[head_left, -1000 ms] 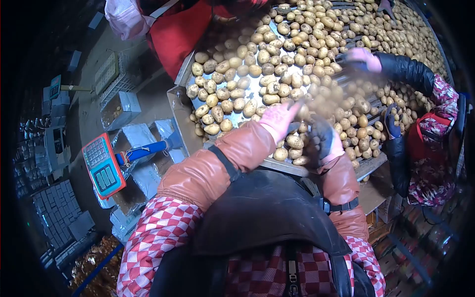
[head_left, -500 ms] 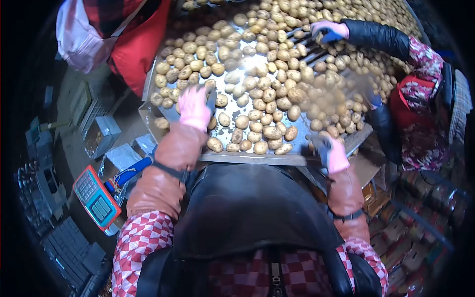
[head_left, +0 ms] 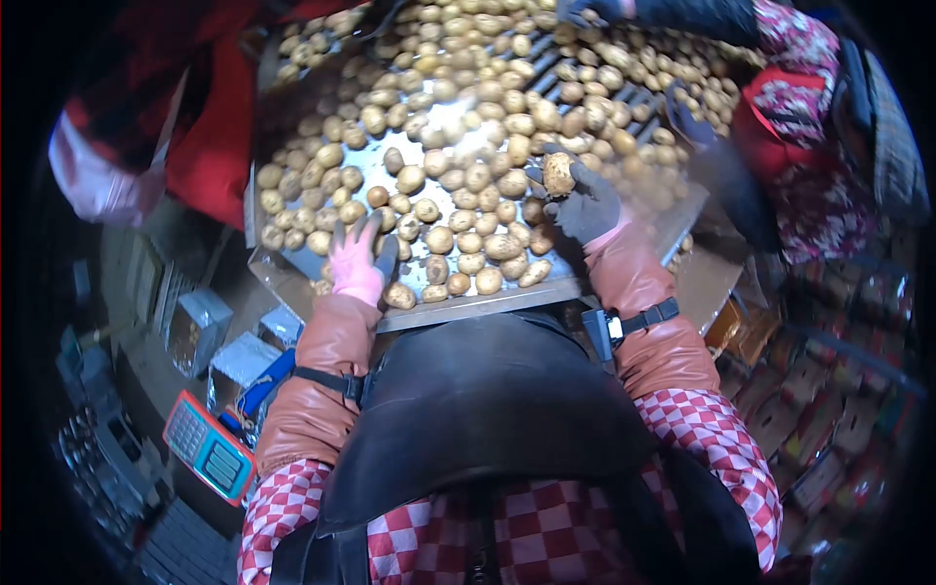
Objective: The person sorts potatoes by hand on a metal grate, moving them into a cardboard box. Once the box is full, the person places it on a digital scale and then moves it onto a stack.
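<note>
Many potatoes [head_left: 440,240] lie on a metal sorting table [head_left: 468,310] in front of me. My left hand [head_left: 360,261], in a pink glove with dark fingers, rests near the table's left front corner. Its fingers are spread beside a few potatoes, and nothing shows in its grasp. Near the right front part of the table, my right hand [head_left: 588,208], in a dark and pink glove, grips a potato [head_left: 558,175] between thumb and fingers. That potato is raised above the others.
A person in a red apron [head_left: 208,136] stands at the left. At the right, a co-worker in a patterned sleeve [head_left: 799,195] reaches over the potatoes. A scale display [head_left: 210,447] is at lower left, boxes [head_left: 200,327] beyond it. Slatted bars [head_left: 551,73] cross the table.
My right hand has moved from the table's front right edge up over the potatoes and now holds one. My left hand has shifted towards the front left corner. The camera view has turned.
</note>
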Tool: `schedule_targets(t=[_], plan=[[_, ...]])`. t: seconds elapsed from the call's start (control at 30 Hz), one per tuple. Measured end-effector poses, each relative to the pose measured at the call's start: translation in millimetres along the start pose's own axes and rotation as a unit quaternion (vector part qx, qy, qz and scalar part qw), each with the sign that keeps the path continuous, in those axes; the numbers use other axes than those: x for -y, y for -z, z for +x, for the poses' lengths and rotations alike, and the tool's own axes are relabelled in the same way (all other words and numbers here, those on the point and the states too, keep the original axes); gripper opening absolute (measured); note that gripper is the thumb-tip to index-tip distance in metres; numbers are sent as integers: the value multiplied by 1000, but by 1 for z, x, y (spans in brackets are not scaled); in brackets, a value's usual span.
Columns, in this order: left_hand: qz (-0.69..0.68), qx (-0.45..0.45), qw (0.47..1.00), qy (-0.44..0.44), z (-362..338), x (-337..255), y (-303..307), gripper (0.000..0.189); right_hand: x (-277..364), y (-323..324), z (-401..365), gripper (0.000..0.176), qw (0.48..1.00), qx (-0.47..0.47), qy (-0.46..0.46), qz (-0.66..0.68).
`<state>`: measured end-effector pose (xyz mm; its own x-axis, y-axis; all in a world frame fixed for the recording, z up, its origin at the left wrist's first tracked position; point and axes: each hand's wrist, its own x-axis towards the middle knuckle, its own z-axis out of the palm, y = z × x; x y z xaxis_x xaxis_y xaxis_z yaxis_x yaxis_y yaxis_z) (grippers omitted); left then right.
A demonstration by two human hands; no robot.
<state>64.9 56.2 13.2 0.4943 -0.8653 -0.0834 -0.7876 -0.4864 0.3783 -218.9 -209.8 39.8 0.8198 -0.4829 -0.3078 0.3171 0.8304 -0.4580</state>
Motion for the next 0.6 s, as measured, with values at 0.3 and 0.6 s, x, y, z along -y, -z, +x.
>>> schedule_targets(t=[0.3, 0.6], plan=[[73, 94, 953, -280, 25, -51, -18, 58, -7, -11, -132, 39, 954, -297, 34, -9], [-92, -93, 990, -47, 48, 18, 11, 46, 30, 153, -373, 93, 967, -37, 241, 74]])
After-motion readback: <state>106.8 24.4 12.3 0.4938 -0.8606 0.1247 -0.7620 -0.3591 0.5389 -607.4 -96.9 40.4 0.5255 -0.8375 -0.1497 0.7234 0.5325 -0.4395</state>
